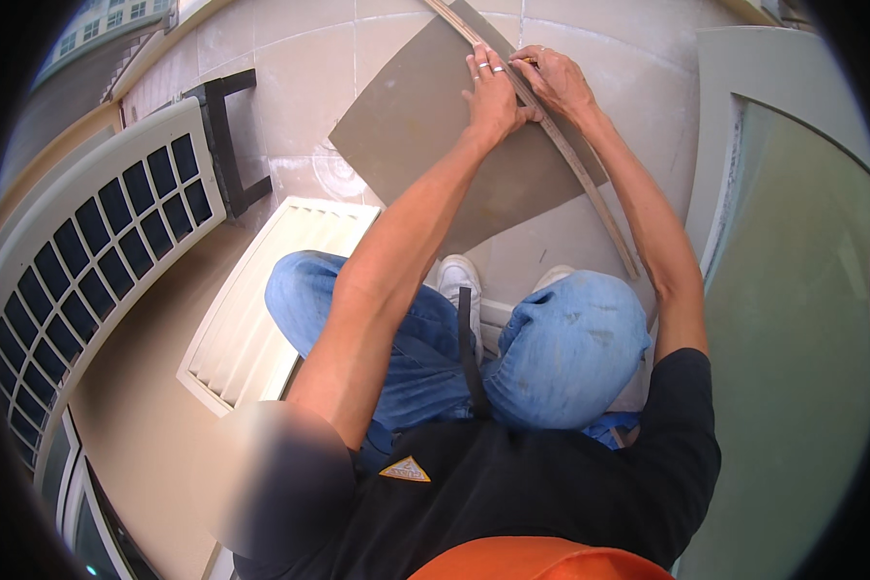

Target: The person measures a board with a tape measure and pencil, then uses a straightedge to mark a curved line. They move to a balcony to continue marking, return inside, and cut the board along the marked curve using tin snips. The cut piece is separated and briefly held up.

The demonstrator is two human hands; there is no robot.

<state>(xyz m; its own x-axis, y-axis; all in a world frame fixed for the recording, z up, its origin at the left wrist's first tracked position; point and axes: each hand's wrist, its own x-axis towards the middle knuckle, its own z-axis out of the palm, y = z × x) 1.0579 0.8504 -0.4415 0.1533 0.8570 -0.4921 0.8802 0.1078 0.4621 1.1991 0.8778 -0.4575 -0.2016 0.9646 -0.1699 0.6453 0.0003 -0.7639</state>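
Note:
A long, narrow wooden strip [594, 198] lies diagonally across a thin grey-brown board [406, 145] on the tiled floor. My left hand [496, 95] rests on the strip, fingers spread and pressing on it near the board's top, thumb out to the side. Just right of it, my right hand [561, 82] pinches a small yellow pencil-like stick [528, 61] against the strip's edge. Both forearms reach over my bent, jeans-clad knees [575, 348].
A cream louvered panel [242, 338] lies by my left knee. Further left stand an outdoor unit with a gridded grille [126, 256] and a dark bracket [217, 135]. A grey frame with frosted glass [783, 338] borders the right side; a low ledge [155, 48] runs along the upper left.

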